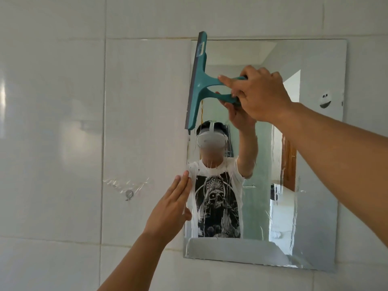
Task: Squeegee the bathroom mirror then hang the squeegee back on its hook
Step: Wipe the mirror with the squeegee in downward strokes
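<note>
A frameless mirror (327, 156) hangs on the white tiled wall, wet with streaks and drips on its lower part. My right hand (260, 93) grips the handle of a teal squeegee (198, 80). The squeegee's blade stands nearly vertical along the mirror's upper left edge, its top end just above the mirror's top corner. My left hand (172, 204) lies flat with fingers together against the mirror's left edge, lower down. A small metal hook (129, 194) sits on the wall left of the mirror, under a clear adhesive patch.
White glossy wall tiles (63, 101) surround the mirror. The mirror reflects a person in a white printed shirt, a doorway and a round object on the far wall.
</note>
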